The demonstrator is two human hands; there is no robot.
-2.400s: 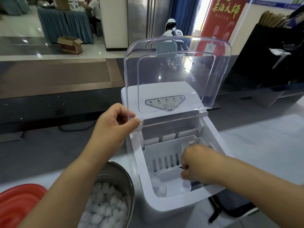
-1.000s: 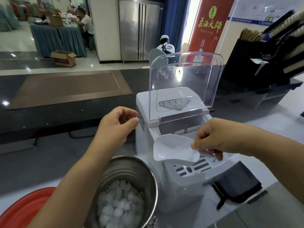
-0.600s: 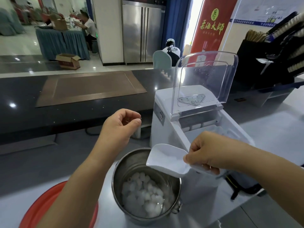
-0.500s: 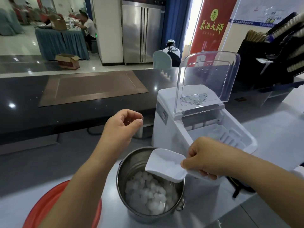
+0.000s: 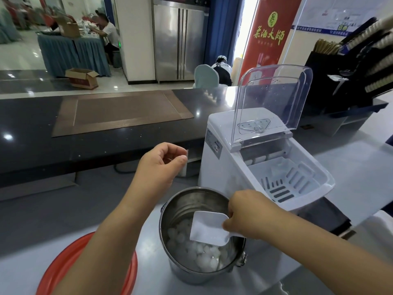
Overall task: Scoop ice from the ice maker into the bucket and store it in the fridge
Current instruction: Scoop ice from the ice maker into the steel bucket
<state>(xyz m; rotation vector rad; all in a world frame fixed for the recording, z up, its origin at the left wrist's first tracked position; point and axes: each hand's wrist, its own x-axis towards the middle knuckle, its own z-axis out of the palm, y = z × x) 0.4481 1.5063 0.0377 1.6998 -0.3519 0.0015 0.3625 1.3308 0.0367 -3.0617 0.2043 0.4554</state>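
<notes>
A steel bucket [image 5: 185, 204] stands on the grey counter, partly filled with round ice pieces [image 5: 200, 255]. My right hand [image 5: 247, 213] grips the handle of a white plastic scoop [image 5: 207, 227], whose bowl is tilted down inside the bucket's mouth. The white ice maker [image 5: 225, 167] stands just right of the bucket. Its clear lid [image 5: 274, 96] is up and its white basket [image 5: 297, 179] is exposed. My left hand [image 5: 161, 165] hovers above and left of the bucket, fingers loosely curled, holding nothing.
A red basin [image 5: 63, 267] sits at the lower left under my left arm. A dark raised bar counter [image 5: 95, 124] runs behind. A dark cloth [image 5: 331, 218] lies under the ice maker's right side. A steel fridge [image 5: 179, 39] stands far back.
My right hand lifted the scoop out of the ice maker's basket, carried it left and tipped it down into the bucket. My left hand let go of the lid, which stays up.
</notes>
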